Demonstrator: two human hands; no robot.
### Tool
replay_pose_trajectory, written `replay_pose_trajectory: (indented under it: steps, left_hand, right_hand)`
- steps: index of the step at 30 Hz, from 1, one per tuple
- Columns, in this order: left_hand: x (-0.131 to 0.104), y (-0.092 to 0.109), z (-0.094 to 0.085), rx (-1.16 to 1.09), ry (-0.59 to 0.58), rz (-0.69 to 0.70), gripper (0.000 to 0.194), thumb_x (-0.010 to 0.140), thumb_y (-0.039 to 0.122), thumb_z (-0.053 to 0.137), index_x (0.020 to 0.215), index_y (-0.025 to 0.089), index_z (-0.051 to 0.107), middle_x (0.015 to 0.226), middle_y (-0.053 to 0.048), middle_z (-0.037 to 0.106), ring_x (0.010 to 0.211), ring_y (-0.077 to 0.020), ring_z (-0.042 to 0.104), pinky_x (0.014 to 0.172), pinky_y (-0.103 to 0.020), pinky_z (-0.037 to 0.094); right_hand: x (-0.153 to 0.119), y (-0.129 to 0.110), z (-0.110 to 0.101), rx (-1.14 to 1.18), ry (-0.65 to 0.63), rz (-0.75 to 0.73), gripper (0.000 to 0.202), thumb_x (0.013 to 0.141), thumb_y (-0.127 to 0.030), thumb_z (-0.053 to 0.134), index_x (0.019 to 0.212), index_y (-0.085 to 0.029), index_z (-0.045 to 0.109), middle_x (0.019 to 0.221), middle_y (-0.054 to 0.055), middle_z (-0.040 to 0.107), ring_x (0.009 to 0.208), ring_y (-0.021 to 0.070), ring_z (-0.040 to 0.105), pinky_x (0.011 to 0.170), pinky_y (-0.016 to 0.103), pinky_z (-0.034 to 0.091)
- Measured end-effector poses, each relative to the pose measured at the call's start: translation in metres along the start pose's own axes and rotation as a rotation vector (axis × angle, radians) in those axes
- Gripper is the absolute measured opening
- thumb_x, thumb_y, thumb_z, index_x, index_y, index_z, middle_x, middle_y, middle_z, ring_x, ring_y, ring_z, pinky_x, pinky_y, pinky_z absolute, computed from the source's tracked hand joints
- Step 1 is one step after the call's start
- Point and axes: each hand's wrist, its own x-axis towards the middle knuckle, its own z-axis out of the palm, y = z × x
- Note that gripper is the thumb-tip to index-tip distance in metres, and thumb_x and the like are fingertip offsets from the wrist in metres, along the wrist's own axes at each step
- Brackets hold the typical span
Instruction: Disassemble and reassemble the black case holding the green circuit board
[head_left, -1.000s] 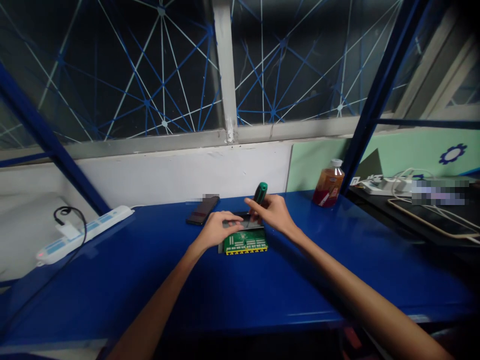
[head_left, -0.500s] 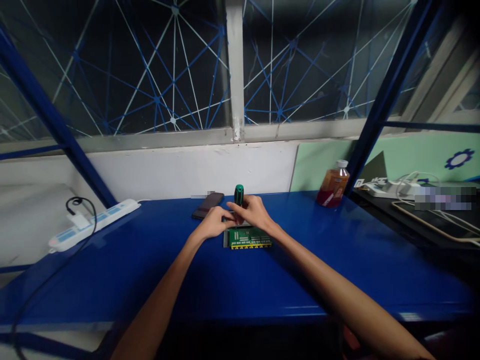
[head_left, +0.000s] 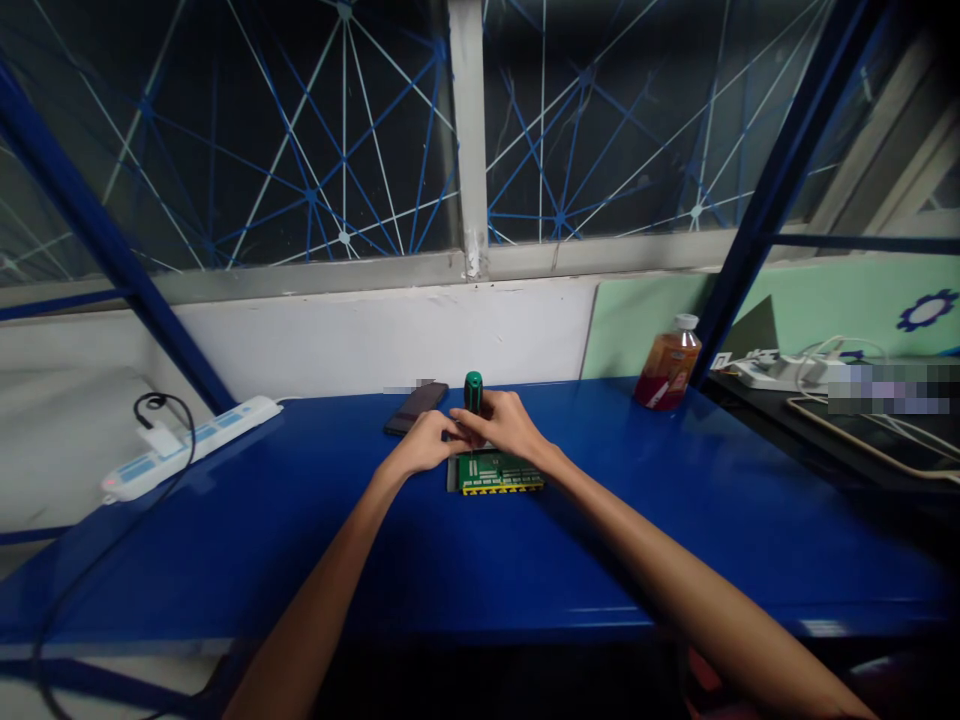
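Observation:
A screwdriver [head_left: 472, 391] with a green and black handle stands nearly upright over a green circuit board [head_left: 501, 470]. My right hand [head_left: 511, 424] is closed round the handle. From the other side my left hand [head_left: 426, 440] reaches in, its fingertips pinched together low by the screwdriver's shaft; what they grip is hidden. Along the board's near edge runs a row of yellow terminal parts, and a grey edge shows at its left. The screwdriver's tip is too small to make out.
The blue table [head_left: 495, 570] bears a dark phone [head_left: 417, 408] behind my left hand. At the left lies a white power strip [head_left: 202, 445] with a black cable. A bottle of reddish drink [head_left: 666, 368] stands back right, near a blue post.
The screwdriver handle has tilted very slightly to the left, with my right hand still on it. The whole view has shifted a little; the board stays on the table.

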Motion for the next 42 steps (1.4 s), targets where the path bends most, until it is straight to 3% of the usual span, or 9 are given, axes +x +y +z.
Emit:
replay_pose_trajectory:
  steps: [10,30,37,42]
  left_hand:
    - [0.002,-0.009,0.001,0.025,-0.022,-0.032,0.018,0.074,0.029,0.066,0.085,0.018,0.076,0.088,-0.007,0.075,0.086,-0.0231,0.066,0.079,-0.031,0.045]
    - [0.001,0.0,-0.002,0.086,-0.019,-0.042,0.018,0.074,0.028,0.065,0.081,0.015,0.076,0.079,-0.007,0.075,0.071,-0.0193,0.064,0.067,-0.027,0.044]
    - [0.0,0.005,-0.002,0.065,-0.018,0.006,0.019,0.077,0.026,0.062,0.088,0.019,0.076,0.091,-0.005,0.075,0.085,-0.0208,0.067,0.077,-0.027,0.045]
    - [0.001,0.007,-0.001,0.046,0.01,-0.022,0.017,0.075,0.025,0.064,0.084,0.017,0.076,0.088,-0.005,0.075,0.085,-0.0213,0.067,0.076,-0.026,0.045]
  right_hand:
    - [-0.002,-0.009,-0.007,0.049,0.045,-0.004,0.038,0.08,-0.056,0.056,0.069,-0.021,0.044,0.056,0.0,0.057,0.055,0.0137,0.054,0.05,0.027,0.033]
    - [-0.003,-0.008,-0.01,0.238,-0.086,-0.013,0.025,0.085,-0.044,0.054,0.083,-0.019,0.053,0.066,-0.001,0.059,0.055,0.0123,0.057,0.05,0.025,0.036]
    - [-0.003,-0.007,-0.013,0.159,-0.06,-0.019,0.023,0.087,-0.041,0.05,0.081,-0.019,0.052,0.067,0.0,0.059,0.059,0.0129,0.055,0.055,0.027,0.038]
    - [-0.005,-0.006,-0.011,0.138,-0.038,-0.016,0.028,0.085,-0.046,0.052,0.082,-0.019,0.052,0.067,0.0,0.059,0.059,0.0134,0.054,0.055,0.028,0.037]
